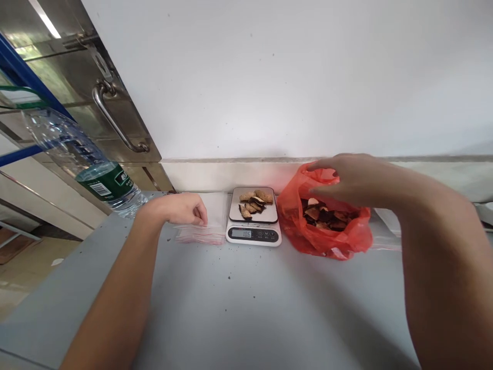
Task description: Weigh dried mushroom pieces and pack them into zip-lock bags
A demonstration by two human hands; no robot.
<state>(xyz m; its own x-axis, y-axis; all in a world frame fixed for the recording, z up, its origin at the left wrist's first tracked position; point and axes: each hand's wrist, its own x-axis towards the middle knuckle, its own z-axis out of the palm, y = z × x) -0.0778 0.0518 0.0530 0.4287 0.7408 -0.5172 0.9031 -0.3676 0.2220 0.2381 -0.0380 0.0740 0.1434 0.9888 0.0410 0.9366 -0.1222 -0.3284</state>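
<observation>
A small white kitchen scale stands at the back of the grey table, several dried brown slices on its platform. To its right lies an open red plastic bag with more dried slices inside. My right hand hovers over the bag's mouth, fingers bent and partly spread, touching its rim. My left hand rests, fingers curled, on a stack of clear zip bags left of the scale, pinching the top one.
A clear water bottle with a green label stands at the table's left back corner. A steel cabinet door with a handle rises behind it. A white wall closes the back. Dark crumbs dot the table.
</observation>
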